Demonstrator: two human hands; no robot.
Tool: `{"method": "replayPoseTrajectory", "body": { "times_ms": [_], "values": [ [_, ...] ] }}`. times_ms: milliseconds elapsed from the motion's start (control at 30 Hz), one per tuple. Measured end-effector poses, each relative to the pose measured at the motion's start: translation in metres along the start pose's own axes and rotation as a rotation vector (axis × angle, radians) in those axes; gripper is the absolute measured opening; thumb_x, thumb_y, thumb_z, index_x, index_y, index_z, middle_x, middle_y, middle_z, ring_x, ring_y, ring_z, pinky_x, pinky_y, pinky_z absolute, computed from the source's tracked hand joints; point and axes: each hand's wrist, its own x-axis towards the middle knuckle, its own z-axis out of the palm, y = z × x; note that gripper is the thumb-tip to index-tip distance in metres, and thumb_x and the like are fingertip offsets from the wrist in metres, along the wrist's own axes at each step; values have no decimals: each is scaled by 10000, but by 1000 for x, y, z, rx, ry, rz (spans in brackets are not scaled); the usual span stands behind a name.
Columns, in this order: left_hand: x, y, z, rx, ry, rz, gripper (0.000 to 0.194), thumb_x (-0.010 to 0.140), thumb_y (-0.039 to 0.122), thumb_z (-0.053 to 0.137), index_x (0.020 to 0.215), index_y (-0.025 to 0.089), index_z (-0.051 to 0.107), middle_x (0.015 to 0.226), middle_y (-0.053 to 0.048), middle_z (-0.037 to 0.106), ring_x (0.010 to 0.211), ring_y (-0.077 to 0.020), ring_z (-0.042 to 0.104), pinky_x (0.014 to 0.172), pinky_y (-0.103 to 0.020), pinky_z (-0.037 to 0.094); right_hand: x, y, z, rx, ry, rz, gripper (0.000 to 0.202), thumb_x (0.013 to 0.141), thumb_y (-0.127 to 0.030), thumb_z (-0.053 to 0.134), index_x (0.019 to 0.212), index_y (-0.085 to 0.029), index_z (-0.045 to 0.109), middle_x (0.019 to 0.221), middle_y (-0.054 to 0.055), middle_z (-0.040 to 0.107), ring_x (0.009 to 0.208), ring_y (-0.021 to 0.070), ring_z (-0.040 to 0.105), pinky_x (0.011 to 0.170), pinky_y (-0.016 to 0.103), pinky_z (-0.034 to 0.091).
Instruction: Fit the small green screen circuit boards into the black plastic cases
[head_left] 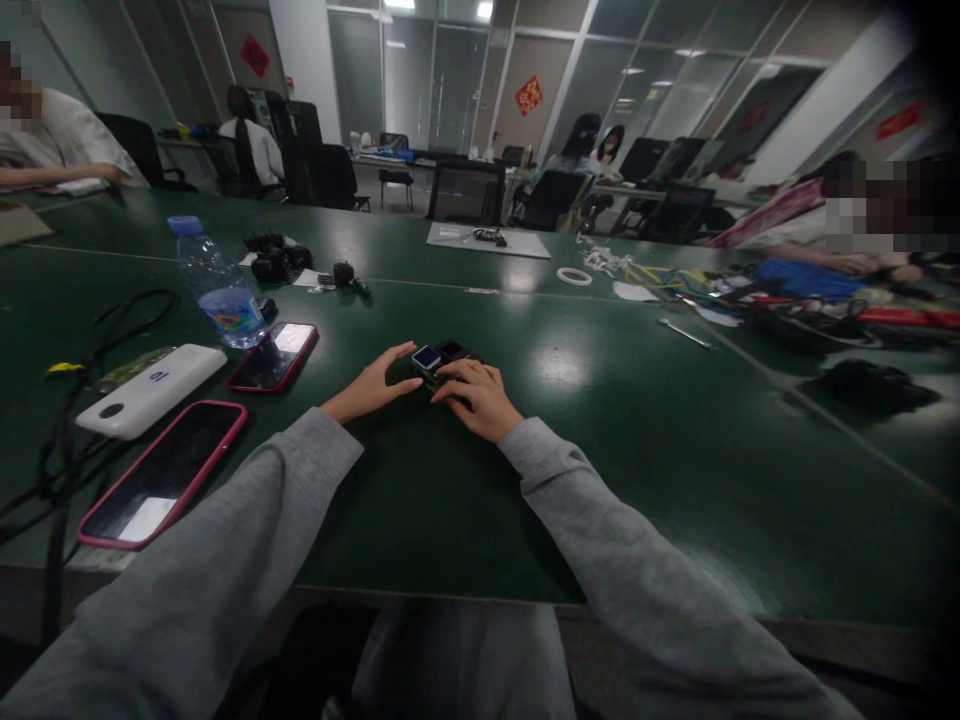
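A small square device with a light rim and a dark bluish screen, like a watch face, is on the green table in front of me. Against it, on the far side, sits a second small black device, partly hidden by fingers. To the left, my left hand is open, its thumb and fingers spread around the near side of the square device. My right hand has its fingers bent over the devices from the right, fingertips at their edge. What lies under those fingers is partly hidden.
Left of my arms are a pink-cased phone, a white power bank, a red-cased phone and a water bottle. Black cables hang over the table edge. Tangled wires lie at right. Other people sit around.
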Motion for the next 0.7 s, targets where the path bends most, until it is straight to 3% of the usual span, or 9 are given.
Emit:
{"method": "replayPoseTrajectory", "body": {
  "times_ms": [167, 300, 400, 700],
  "values": [
    [2, 0, 1, -158, -32, 39, 743, 766, 409, 645, 1397, 215, 304, 1433, -153, 379, 1296, -263, 409, 1031, -442, 373, 1, -3, 0, 41, 7, 11, 308, 792, -98, 557, 1004, -310, 624, 1262, -31, 513, 1212, 232, 372, 951, 434, 285],
    [0, 6, -4, -66, 0, -28, 676, 745, 410, 663, 1343, 240, 396, 1311, -125, 503, 1126, -256, 539, 887, -429, 457, 1, -1, 2, 58, 90, 69, 355, 783, -245, 630, 1131, -264, 559, 1264, 47, 482, 1188, 268, 366, 906, 423, 368],
    [-1, 12, -7, 14, 15, -43, 610, 733, 432, 668, 1281, 246, 475, 1235, -100, 542, 1069, -244, 543, 829, -393, 463, 0, 4, 5, 31, 142, 106, 456, 765, -328, 669, 1183, -231, 514, 1257, 86, 460, 1183, 283, 361, 914, 434, 387],
    [-1, 15, -5, 68, -25, -11, 481, 698, 494, 680, 1080, 216, 589, 1064, -70, 565, 962, -212, 544, 783, -352, 464, -2, 10, 7, -65, 119, 167, 558, 739, -464, 703, 1205, -230, 504, 1283, 96, 417, 1198, 295, 341, 918, 445, 397]
  ]
}}
